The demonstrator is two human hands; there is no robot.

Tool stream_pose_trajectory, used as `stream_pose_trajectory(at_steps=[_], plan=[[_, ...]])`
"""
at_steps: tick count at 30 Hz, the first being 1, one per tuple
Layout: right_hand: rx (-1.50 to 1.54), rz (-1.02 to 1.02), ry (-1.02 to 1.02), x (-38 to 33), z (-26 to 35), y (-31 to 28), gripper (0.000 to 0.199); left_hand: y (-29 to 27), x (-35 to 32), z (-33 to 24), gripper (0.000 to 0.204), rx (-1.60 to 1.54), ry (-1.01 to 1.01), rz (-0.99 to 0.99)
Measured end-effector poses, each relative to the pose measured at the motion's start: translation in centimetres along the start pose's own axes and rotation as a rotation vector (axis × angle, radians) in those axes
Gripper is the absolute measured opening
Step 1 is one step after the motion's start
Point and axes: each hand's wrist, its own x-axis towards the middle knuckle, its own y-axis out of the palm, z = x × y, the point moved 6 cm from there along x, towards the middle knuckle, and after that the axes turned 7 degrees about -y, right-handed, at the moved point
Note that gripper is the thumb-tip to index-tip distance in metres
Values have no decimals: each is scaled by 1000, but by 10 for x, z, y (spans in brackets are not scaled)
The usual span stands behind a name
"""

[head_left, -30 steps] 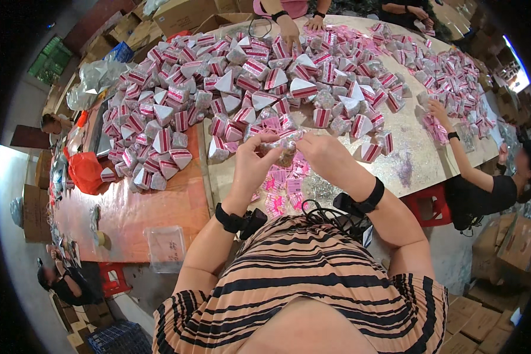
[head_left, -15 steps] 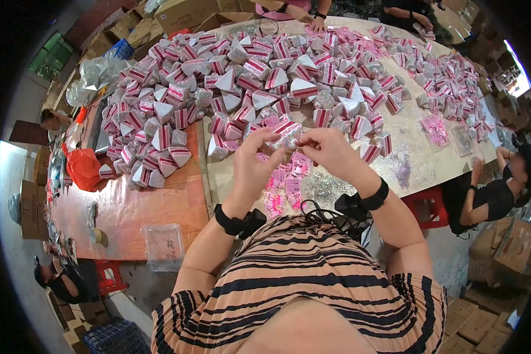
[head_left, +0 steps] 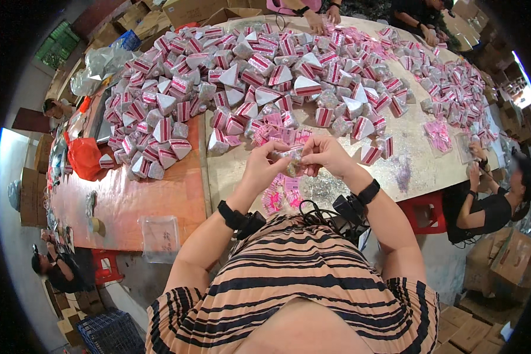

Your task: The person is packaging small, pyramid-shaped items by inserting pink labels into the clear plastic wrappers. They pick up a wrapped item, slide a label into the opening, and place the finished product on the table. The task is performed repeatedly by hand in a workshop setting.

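Observation:
Both my hands are raised over the near part of the table, fingers bent in a pinch. Between them is a cake-slice-shaped wedge (head_left: pixel 292 154) in shiny clear wrapping. My left hand (head_left: pixel 263 165) grips its left side, and my right hand (head_left: pixel 329 157) pinches the wrapping at its right end. Fingers cover much of the wedge. Small pink printed packets (head_left: pixel 289 190) lie beneath my hands, and more pink packets (head_left: pixel 272 133) lie just beyond them. Farther back spreads a big heap of wrapped wedges (head_left: pixel 236 76) with pink and white stripes.
An orange-red plastic bag (head_left: pixel 84 158) and a tape roll (head_left: pixel 97 225) rest on the left side. A clear plastic bag (head_left: pixel 160 236) hangs over the near edge. Co-workers sit around the table, one at the right (head_left: pixel 484 203). Cardboard boxes (head_left: pixel 510 253) stand around.
The wedge has come slightly lower and turned, so its striped side shows less. My right hand has moved closer to my left. The co-worker at the right has raised their hands.

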Motion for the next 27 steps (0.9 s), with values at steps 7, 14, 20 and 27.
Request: stream_pose_trajectory(at_steps=[7,14,20,27], plan=[[-401,-376,34,-33,33,-125,13,-3,55,34,66,558,155,47],[-1109,-1163,-211,-171,202,-386,43,-28,119,38,80,1152,264,32],[-808,-333,63,-33,33,-177,45,-20,137,77,87,1333,277,82],[-1546,-41,-184,61,-86,-92,53,-3,140,94,83,1343,383,80]])
